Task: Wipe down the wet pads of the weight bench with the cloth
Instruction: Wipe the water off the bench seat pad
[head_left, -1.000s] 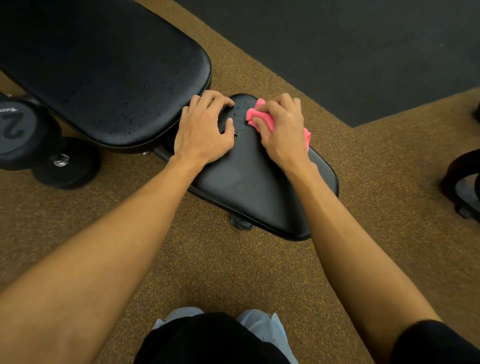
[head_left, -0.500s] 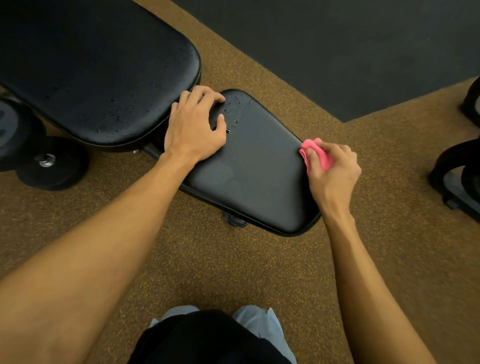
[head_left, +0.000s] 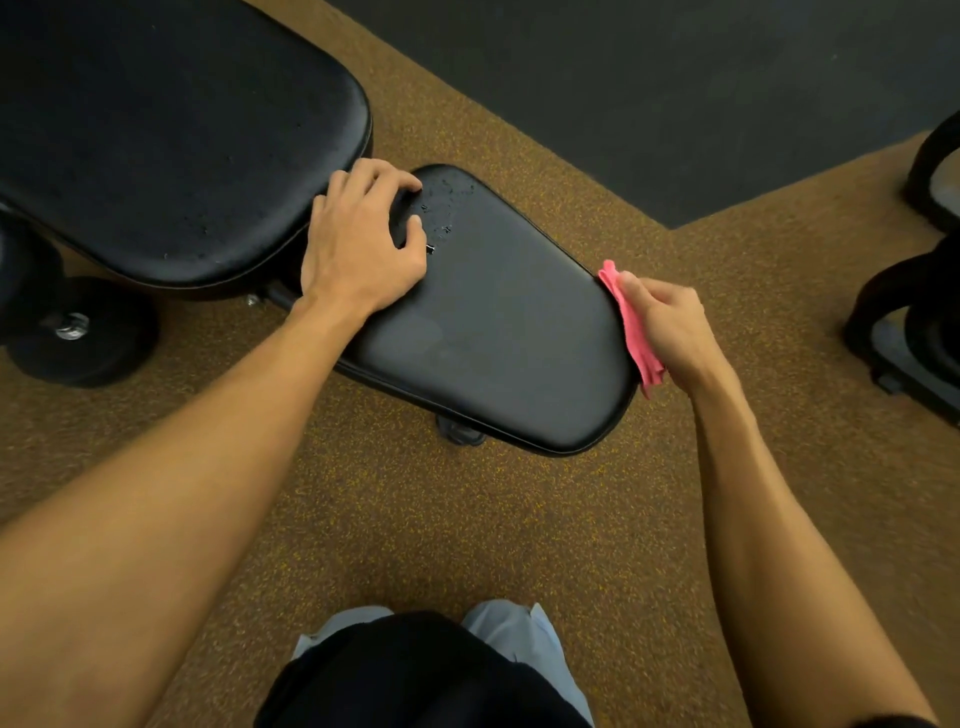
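Head view shows my right grip closed on the cloth, pinching it at the right edge of the seat pad. My left grip rests on the pad's narrow end, fingers bent, holding nothing. Droplets sit just beside those fingers, and more dot the back pad. I should sweep the cloth flat across to them, pressing evenly in overlapping strokes.

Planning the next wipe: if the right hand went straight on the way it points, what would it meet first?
Likely the edge of the seat pad: the right hand aims up-left, pink cloth leading, close beside it. Depth unclear.
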